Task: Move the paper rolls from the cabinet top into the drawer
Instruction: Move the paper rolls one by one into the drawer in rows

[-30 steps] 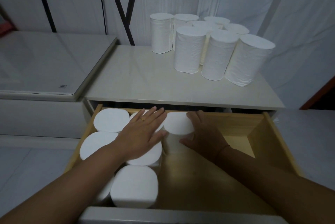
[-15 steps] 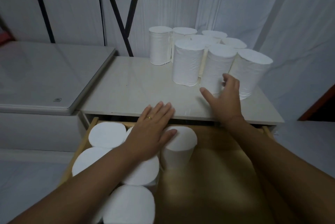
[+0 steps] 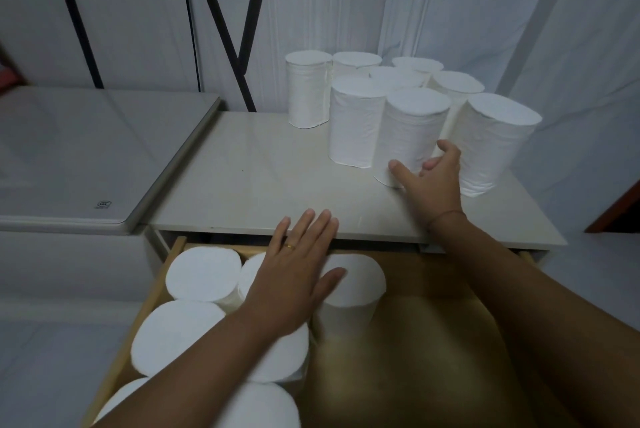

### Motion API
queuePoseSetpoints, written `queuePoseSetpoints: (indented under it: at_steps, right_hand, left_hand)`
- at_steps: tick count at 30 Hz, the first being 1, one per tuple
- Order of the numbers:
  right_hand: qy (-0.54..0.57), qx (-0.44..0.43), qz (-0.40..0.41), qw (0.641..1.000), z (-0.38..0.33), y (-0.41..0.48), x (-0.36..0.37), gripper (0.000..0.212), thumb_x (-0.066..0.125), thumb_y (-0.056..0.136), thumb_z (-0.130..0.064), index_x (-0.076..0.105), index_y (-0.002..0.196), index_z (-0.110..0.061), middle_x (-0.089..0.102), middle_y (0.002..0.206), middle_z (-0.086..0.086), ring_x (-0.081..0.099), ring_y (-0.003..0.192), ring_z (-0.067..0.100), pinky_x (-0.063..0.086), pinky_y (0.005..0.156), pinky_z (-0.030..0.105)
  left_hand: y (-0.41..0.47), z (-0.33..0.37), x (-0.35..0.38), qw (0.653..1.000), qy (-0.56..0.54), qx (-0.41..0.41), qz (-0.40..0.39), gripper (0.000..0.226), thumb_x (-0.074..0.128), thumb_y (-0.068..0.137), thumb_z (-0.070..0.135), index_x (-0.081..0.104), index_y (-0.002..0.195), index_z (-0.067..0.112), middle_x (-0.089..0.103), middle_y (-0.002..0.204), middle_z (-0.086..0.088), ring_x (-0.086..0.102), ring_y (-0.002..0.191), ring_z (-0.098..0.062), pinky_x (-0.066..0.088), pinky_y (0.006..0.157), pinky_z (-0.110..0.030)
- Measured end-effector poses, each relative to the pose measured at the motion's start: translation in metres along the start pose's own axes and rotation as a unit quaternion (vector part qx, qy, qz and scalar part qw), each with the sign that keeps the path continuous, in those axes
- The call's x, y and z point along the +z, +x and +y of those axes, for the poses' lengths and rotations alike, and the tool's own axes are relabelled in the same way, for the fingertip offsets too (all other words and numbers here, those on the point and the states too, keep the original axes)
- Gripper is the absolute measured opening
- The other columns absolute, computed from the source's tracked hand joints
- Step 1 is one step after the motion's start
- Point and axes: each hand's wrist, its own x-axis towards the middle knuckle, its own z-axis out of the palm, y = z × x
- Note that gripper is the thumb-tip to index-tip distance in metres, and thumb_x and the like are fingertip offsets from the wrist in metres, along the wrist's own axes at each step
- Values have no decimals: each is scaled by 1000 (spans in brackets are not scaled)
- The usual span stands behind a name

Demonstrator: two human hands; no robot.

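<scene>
The front roll (image 3: 410, 129) of the paper rolls (image 3: 308, 91) grouped at the rear right corner of the cabinet top (image 3: 263, 185) is clasped near its base by the right hand (image 3: 436, 181), thumb opposite curled fingers. The left hand (image 3: 294, 282) is laid flat, fingers straight, on stored rolls (image 3: 202, 273) at the left side of the open drawer (image 3: 415, 358)

**Cabinet top and open drawer both bear upright rolls**

The pale cabinet top (image 3: 263, 185) carries eight white paper rolls (image 3: 306, 95), all upright and clustered at its far right. The front middle roll (image 3: 412, 136) stands between the thumb and curled fingers of the right hand (image 3: 436, 181), and the others stand beside and beyond those fingers. Below it, the open wooden drawer (image 3: 415, 341) holds upright rolls under and left of the left hand (image 3: 294, 282), which lies flat. One roll (image 3: 360, 292) stands just right of its thumb.
</scene>
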Motion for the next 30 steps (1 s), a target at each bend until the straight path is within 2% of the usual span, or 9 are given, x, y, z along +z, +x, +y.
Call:
queuePoseSetpoints:
  at_steps: [4, 7, 13, 17, 21, 25, 28, 30]
  right_hand:
    - [2, -3, 11, 1000, -3, 12, 2, 101, 77, 65, -46, 18, 143, -18, 25, 143, 10, 31, 132, 26, 32, 109, 40]
    - [27, -18, 7, 999, -10, 24, 9, 113, 80, 62, -43, 9, 146, -18, 20, 150, 7, 22, 138, 24, 23, 114, 38]
    - [58, -31, 30, 997, -21, 33, 17, 110, 83, 61, -30, 13, 143, -12, 30, 144, 6, 31, 133, 21, 26, 105, 24]
    - [66, -26, -25, 997, -20, 17, 3, 102, 82, 63, -28, 16, 140, -14, 37, 139, 6, 39, 126, 20, 34, 102, 28]
    - [75, -18, -99, 992, -19, -11, -25, 96, 84, 64, -26, 22, 137, -17, 43, 133, 2, 45, 119, 19, 42, 102, 40]
    - [72, -14, -185, 980, -17, -38, -61, 98, 85, 62, -21, 22, 136, -23, 43, 136, 0, 44, 123, 19, 43, 103, 46]
    - [58, -28, -238, 969, -18, -63, -87, 105, 87, 54, -26, 24, 139, -21, 46, 134, -1, 47, 122, 17, 47, 100, 44]
    - [18, -54, -265, 963, -16, -77, -103, 120, 91, 44, -40, 26, 141, -12, 48, 133, 4, 48, 121, 19, 47, 99, 41]
  left_hand:
    - [0, 0, 1, 1000, -6, 2, -1, 66, 9, 93, 61, -3, 150, 29, -5, 158, 10, -16, 143, -7, -8, 118, -37]
    - [0, 0, 1, 1000, -5, 3, 0, 66, 10, 94, 61, -3, 150, 28, -6, 158, 10, -17, 143, -6, -10, 118, -36]
    - [-1, -1, 1, 1000, -12, 6, 5, 67, 11, 94, 61, 1, 151, 27, -3, 159, 10, -13, 144, -8, -8, 118, -37]
    - [-1, -2, 2, 1000, -4, 7, 5, 67, 10, 94, 61, -1, 150, 27, -4, 158, 10, -15, 144, -7, -9, 118, -37]
    - [-1, -1, 2, 1000, 4, 10, 5, 66, 13, 95, 59, 0, 151, 26, -3, 159, 9, -14, 144, -8, -10, 118, -36]
    - [-1, -1, 1, 1000, 3, 11, 4, 67, 14, 95, 58, 4, 151, 24, 1, 159, 8, -11, 145, -9, -9, 118, -37]
    - [-1, -1, 1, 1000, 2, 9, -2, 67, 14, 94, 59, 4, 151, 24, 0, 159, 7, -12, 145, -9, -8, 118, -38]
    - [-1, -1, 1, 1000, 5, 8, -2, 68, 12, 94, 60, 4, 151, 24, 0, 159, 7, -11, 145, -9, -8, 118, -38]
